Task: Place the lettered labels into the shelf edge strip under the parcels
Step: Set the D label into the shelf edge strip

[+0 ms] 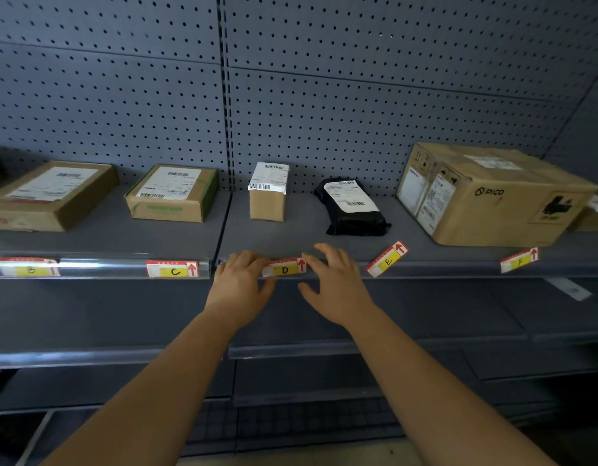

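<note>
Label D point(285, 268) sits at the shelf edge strip point(99, 267), under the small upright carton point(268, 193). My left hand point(238, 284) pinches its left end. My right hand point(334, 280) touches its right end with spread fingers. Labels B point(29, 268) and C point(174, 270) sit inside the clear strip to the left. Label E point(387, 260) lies tilted on the shelf's front edge below the black bag parcel point(353, 208). Label F point(519, 261) lies loose below the large Pico carton point(492, 193).
Two flat cartons point(49, 196) point(171, 193) stand on the left shelf section. A small box point(593, 213) peeks out behind the large carton. Pegboard backs the shelf. Lower shelves point(291, 351) jut out below my forearms, one carrying a white tag point(571, 289).
</note>
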The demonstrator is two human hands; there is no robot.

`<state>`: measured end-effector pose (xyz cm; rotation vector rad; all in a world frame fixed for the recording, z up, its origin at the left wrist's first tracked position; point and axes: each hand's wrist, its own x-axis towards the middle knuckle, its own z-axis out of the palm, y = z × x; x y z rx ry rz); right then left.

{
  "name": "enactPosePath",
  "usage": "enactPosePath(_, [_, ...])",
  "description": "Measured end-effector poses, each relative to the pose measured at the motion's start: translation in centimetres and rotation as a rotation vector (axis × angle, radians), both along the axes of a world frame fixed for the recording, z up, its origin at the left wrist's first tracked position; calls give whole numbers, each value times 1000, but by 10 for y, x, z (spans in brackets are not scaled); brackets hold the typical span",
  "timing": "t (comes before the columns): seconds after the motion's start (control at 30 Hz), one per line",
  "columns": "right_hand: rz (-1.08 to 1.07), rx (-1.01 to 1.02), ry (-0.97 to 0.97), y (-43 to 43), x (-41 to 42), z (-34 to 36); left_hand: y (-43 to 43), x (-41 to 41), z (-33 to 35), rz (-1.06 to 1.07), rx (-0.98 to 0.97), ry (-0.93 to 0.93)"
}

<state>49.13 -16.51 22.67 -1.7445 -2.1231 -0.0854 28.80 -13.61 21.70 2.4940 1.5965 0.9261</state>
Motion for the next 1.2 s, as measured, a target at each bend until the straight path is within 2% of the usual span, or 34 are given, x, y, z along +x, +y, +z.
enactPosePath(1.2, [33,33,-55,2,-11,-12,4,9,-7,-3,19,89])
